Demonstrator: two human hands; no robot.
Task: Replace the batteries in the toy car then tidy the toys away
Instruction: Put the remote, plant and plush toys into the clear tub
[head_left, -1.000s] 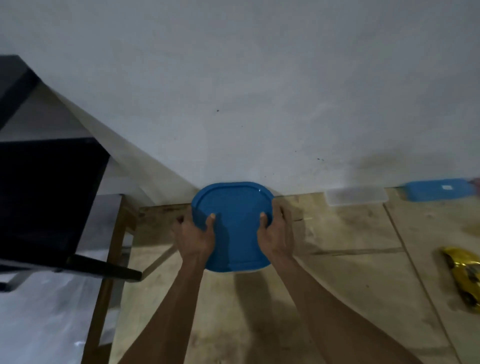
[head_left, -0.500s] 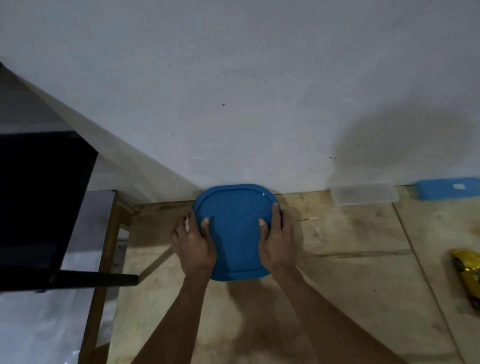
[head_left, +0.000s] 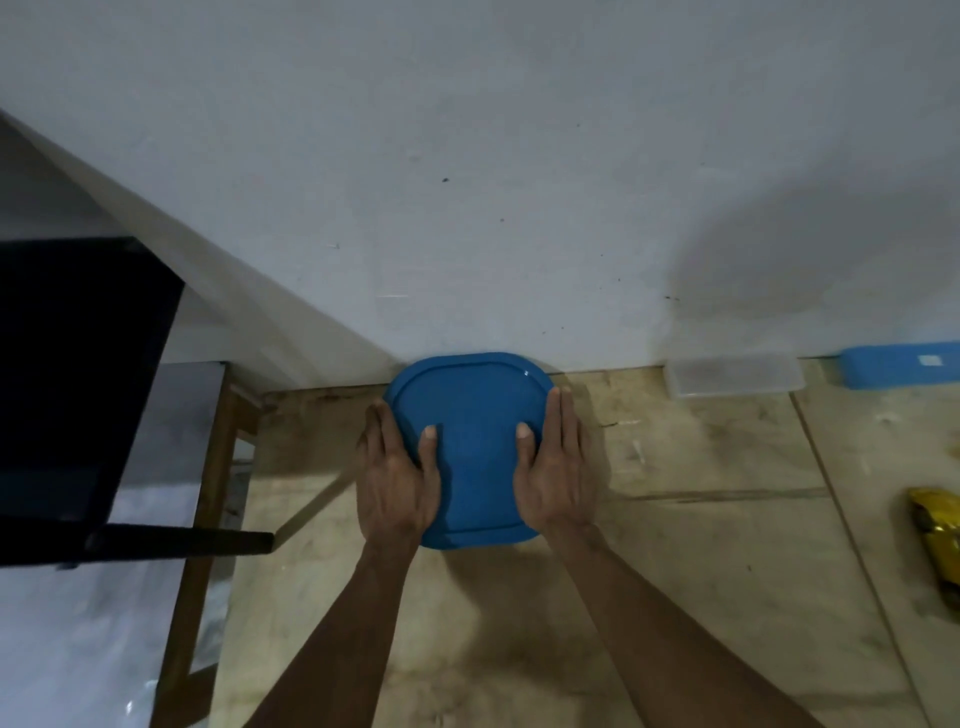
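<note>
A blue lidded container (head_left: 475, 447) stands on the floor, its far edge against the white wall. My left hand (head_left: 397, 483) lies along its left side with the thumb on the lid. My right hand (head_left: 556, 478) lies along its right side, fingers straight, thumb also on the lid. What is inside the container is hidden. A gold toy car (head_left: 937, 535) lies on the floor at the far right, partly cut off by the frame edge.
A clear plastic box (head_left: 735, 374) and a blue box (head_left: 901, 366) sit against the wall to the right. A dark piece of furniture (head_left: 78, 374) and a wooden frame leg (head_left: 202, 519) stand at the left. The floor is pale and stained.
The container has slid away to the wall. My left fingers have moved off the lid to its side. The view has shifted slightly left.
</note>
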